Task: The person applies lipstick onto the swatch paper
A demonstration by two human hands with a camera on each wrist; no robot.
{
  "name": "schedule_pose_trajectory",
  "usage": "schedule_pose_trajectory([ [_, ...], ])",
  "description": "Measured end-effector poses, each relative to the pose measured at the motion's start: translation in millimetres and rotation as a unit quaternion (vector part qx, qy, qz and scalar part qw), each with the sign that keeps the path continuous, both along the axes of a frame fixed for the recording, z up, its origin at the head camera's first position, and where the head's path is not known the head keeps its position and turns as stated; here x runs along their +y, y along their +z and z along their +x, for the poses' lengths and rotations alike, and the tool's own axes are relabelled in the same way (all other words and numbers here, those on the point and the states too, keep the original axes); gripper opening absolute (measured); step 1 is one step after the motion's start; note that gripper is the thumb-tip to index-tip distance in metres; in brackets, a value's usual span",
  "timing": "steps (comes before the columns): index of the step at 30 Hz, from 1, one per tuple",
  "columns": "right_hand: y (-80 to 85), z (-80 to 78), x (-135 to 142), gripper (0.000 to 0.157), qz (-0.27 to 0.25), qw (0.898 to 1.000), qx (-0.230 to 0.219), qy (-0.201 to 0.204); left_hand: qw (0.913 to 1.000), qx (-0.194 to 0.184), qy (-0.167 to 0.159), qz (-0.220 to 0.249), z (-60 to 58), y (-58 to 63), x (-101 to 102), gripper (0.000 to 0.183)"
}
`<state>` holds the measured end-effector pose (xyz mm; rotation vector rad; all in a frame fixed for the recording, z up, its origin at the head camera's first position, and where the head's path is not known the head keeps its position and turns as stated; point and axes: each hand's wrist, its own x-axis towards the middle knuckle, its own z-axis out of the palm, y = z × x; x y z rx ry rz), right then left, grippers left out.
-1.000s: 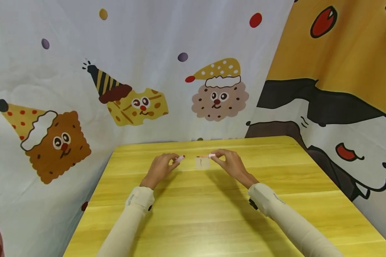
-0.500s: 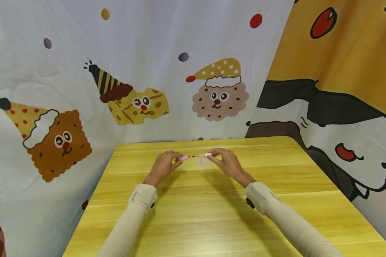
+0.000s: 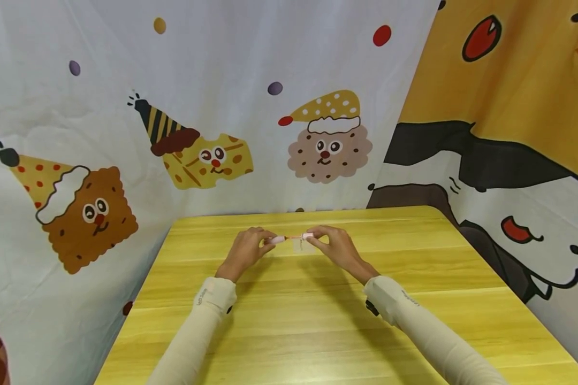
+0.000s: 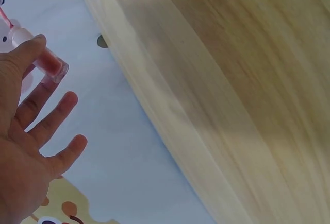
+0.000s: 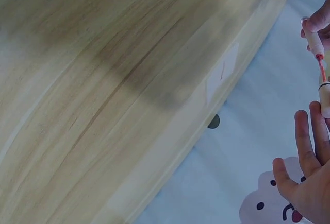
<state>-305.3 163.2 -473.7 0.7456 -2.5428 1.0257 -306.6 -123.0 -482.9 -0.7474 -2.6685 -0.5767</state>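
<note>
Up off the table in the head view, my left hand (image 3: 244, 250) pinches a small lip gloss tube (image 3: 276, 239) between thumb and fingers. Its clear base and pink-red filling show in the left wrist view, where the other fingers spread away from the tube (image 4: 40, 56). My right hand (image 3: 339, 248) pinches the pale pink cap (image 3: 307, 236) of the lip gloss. From that cap a thin red-coated wand (image 5: 323, 70) reaches to the mouth of the tube; whether its tip is inside I cannot tell. Tube and cap are nearly in line, with part of the wand exposed between them.
Below the hands a small white paper (image 5: 221, 74) with a thin red stroke lies near the far edge of the wooden table (image 3: 289, 321). A cartoon-printed cloth (image 3: 265, 48) hangs behind the table and along its sides.
The tube in my left hand has moved right and the capped wand in my right hand has moved left. The gap between wand tip and tube mouth has closed.
</note>
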Motion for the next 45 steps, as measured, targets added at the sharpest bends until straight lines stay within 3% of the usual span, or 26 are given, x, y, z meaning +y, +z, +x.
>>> schedule_pose_trajectory([
  [7,0.5,3.0,-2,0.025,0.002,1.000,-0.003,0.002,0.9996,0.022,-0.013,0.009,3.1,1.7,3,0.022],
  [18,1.9,1.3,-3,0.027,0.004,1.000,-0.013,0.001,0.9996,0.013,-0.023,0.011,2.7,7.0,6,0.023],
  [36,-1.2,1.9,-7,0.025,0.011,1.000,-0.022,0.014,0.9964,0.045,-0.071,0.008,5.0,14.4,24,0.023],
  [45,1.2,5.1,-6,0.025,0.008,0.999,-0.038,0.009,0.9960,0.046,-0.077,0.001,5.9,17.1,32,0.022],
])
